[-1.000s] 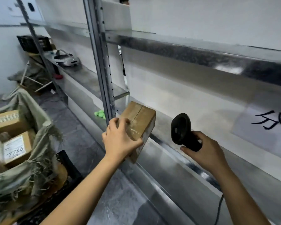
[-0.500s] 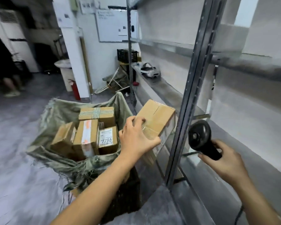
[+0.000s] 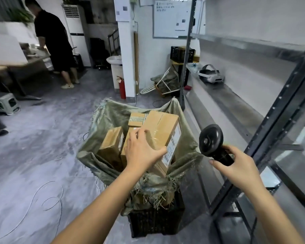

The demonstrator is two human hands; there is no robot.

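Left hand: grips top of cardboard box, held over open sack of parcels. Right hand: clenched round scanner, just beside box. Status, judged: box lifted; release into sack outstanding.

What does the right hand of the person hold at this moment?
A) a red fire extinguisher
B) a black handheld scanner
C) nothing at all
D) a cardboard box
B: the right hand grips the handle of the black scanner, while the left hand holds the cardboard box above the open sack.
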